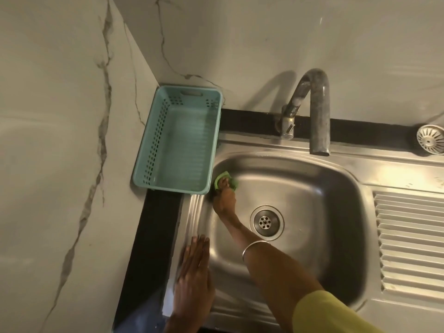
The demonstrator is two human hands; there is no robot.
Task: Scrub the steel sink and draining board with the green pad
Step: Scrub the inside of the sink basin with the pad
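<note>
The steel sink fills the middle of the view, with its round drain near the centre of the bowl. My right hand reaches into the bowl's far left corner and grips the green pad, pressing it against the sink's left wall. My left hand lies flat, fingers straight, on the sink's left rim. The ribbed draining board runs along the right side.
A teal plastic basket stands on the counter just left of the sink's far corner, close to the pad. A curved steel tap overhangs the bowl's back edge. A loose strainer lies at the far right. Marble walls enclose the corner.
</note>
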